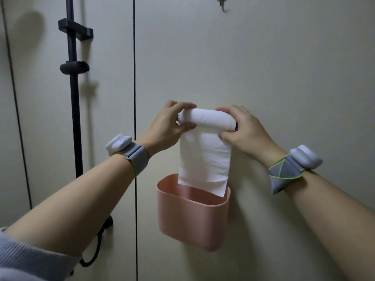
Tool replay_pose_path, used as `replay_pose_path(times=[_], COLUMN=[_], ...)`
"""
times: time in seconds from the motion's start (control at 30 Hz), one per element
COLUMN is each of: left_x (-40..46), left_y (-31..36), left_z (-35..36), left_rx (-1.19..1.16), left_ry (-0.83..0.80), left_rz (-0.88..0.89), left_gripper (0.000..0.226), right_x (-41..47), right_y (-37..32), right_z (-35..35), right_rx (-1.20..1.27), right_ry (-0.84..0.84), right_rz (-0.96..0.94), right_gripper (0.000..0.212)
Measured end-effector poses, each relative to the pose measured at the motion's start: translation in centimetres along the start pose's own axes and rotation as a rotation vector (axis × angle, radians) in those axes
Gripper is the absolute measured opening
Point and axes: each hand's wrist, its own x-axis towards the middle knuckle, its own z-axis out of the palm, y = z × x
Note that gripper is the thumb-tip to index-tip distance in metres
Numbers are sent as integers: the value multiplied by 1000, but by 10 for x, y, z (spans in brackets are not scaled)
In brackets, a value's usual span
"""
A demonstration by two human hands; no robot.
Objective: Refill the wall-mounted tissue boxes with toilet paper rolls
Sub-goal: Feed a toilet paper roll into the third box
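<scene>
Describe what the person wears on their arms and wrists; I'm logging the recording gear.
Each wrist carries a grey fabric strap with yellow-green edging and a white rounded pod: left wrist strap, right wrist strap. A ribbed light grey-blue sleeve is pushed up the left forearm.

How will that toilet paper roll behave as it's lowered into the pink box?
The toilet paper roll looks soft: it dents where the left hand and right hand grip its ends. Its loose sheet hangs limp, so it may fold or snag on the pink box rim. Probably light.
</scene>
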Motion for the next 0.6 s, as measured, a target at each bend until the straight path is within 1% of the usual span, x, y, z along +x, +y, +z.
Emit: replay_pose_path(times=[0.13, 0.23, 0.3, 0.43, 0.53, 0.6], left_x=[-16, -35, -50, -69, -73, -71], left_y=[-13, -29, -36, -40, -37, -38], left_z=[-12, -19, -20, -13, -5, -1], left_rx=[17, 17, -20, -62, -160, -181], left_ry=[-66, -140, -197, -235, -261, -271], left_rz=[-24, -44, -81, -175, -227, -227], left_gripper=[39, 37, 43, 40, 37, 39], right_x=[-8, -15, -21, -34, -39, -40], right_y=[-7, -11, -12, -5, 2, 6], right_z=[9, 17, 23, 33, 37, 37], right_rx=[-19, -1, 15, 75, 128, 157], right_ry=[-106, -166, -217, -330, -372, -390], right_rz=[-43, -90, -94, -9, 63, 81], right_gripper=[61, 53, 48, 38, 21, 17])
